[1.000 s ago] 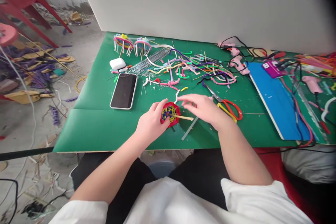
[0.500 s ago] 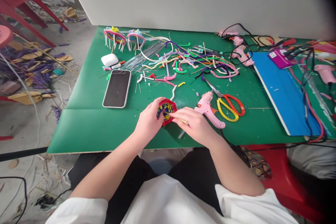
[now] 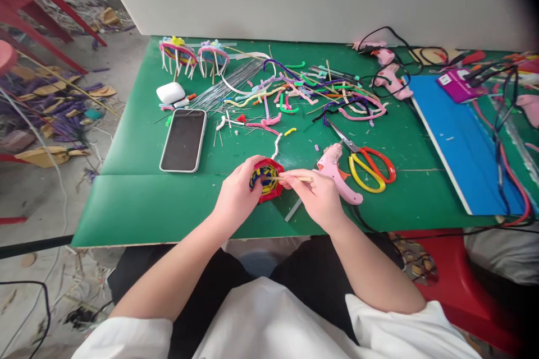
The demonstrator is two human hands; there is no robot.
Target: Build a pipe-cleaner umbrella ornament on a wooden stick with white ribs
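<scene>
My left hand (image 3: 239, 189) is closed on the left edge of a small eight-sided pipe-cleaner canopy (image 3: 274, 193), red at the rim with blue and yellow rings inside. Its hollow side faces me. Between the thumb and fingers of my right hand (image 3: 315, 193) is a thin wooden stick (image 3: 305, 179), lying nearly level. The stick's left end reaches the middle of the canopy; I cannot tell whether it is fixed there. Just right of my right hand lie a pink glue gun (image 3: 334, 171) and scissors (image 3: 366, 171) with yellow and orange handles.
A phone (image 3: 183, 140) and a white case (image 3: 170, 92) lie left on the green table (image 3: 135, 202). Two small pipe-cleaner umbrellas (image 3: 178, 55) stand behind them. Loose pipe cleaners (image 3: 295, 90) and wires (image 3: 229, 87) spread across the back. Right are a blue board (image 3: 458, 162) and cables.
My right hand has shifted slightly, and the stick has turned from sloping to nearly level. My left hand keeps its hold on the canopy. The view has moved a little.
</scene>
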